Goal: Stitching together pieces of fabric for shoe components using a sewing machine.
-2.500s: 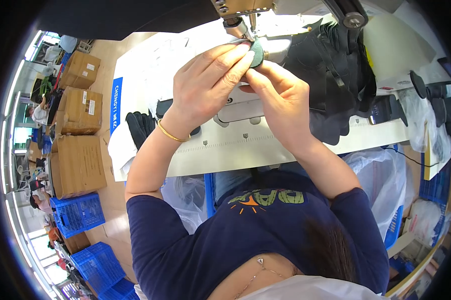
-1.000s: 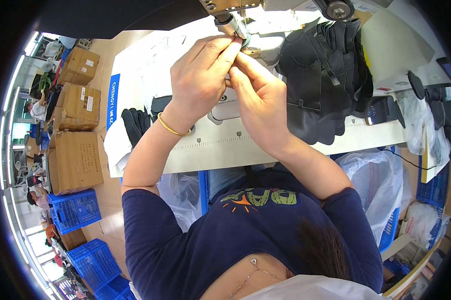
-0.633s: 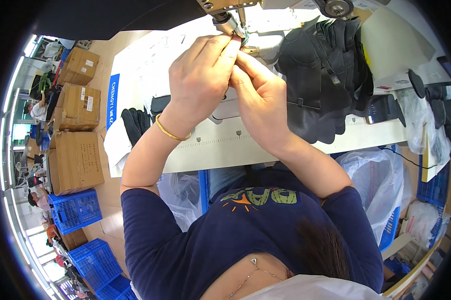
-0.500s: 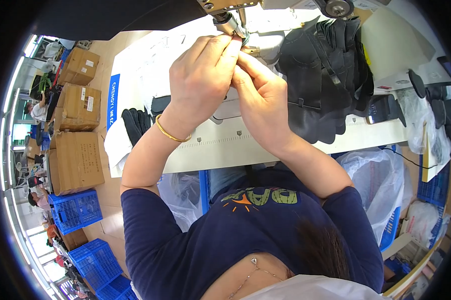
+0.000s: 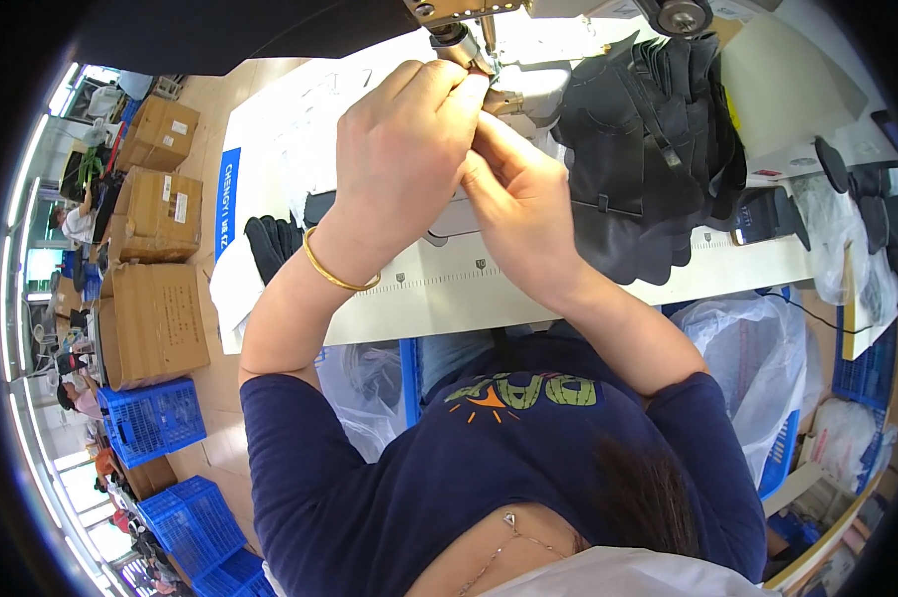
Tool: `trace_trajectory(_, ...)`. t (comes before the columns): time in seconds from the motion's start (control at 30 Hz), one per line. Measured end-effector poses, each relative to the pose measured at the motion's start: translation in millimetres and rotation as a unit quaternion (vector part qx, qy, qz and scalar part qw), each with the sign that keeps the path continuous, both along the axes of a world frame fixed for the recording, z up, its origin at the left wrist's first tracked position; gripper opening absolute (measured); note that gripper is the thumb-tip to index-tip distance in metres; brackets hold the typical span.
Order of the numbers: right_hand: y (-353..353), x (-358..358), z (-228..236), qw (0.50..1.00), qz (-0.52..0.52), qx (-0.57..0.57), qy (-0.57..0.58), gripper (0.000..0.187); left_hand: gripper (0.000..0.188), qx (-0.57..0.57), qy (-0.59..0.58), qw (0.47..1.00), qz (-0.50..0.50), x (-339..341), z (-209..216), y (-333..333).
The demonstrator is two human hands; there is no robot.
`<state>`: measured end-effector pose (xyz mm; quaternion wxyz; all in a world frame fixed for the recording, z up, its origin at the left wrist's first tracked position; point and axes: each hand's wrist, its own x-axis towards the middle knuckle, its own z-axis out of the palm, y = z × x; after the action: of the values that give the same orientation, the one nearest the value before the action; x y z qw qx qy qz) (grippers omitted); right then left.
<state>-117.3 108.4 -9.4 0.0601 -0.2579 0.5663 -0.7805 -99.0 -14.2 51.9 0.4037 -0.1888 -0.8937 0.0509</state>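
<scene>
My left hand (image 5: pixel 409 149), with a gold bangle on its wrist, is raised to the needle area of the sewing machine head (image 5: pixel 459 20). Its fingers are curled together against the metal foot. My right hand (image 5: pixel 518 199) sits just under and right of it, with fingertips pinched right below the left fingers. The two hands touch. Whatever lies between the fingertips is hidden. A pile of black fabric pieces (image 5: pixel 658 149) lies on the white sewing table (image 5: pixel 449 289) to the right of my hands.
More black pieces (image 5: pixel 270 244) lie at the table's left end. Cardboard boxes (image 5: pixel 155 318) and blue crates (image 5: pixel 150 418) stand on the floor at left. Clear plastic bags (image 5: pixel 757 348) hang below the table at right. Other people work far left.
Both hands have moved up from the machine bed to the needle and closed together there. The small dark piece seen between them earlier is out of sight.
</scene>
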Motion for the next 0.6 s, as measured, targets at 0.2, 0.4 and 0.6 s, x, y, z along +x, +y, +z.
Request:
trace_trajectory(0.2,-11.8,-2.2,0.0,1.0,0.0,0.012,0.015,0.015,0.033,0.033,-0.039,0.999,-0.002,2.9,8.2,0.3)
trace_trajectory(0.4,-16.7,-4.9,-7.5,1.0,-0.009,0.02,0.007,0.011,0.031,0.038,-0.052,0.998,-0.003,3.3,9.3,0.0)
trace_trajectory(0.6,-17.4,-0.8,0.4,1.0,-0.019,-0.001,-0.011,0.006,0.029,0.039,-0.053,0.998,-0.009,2.9,8.7,-0.8)
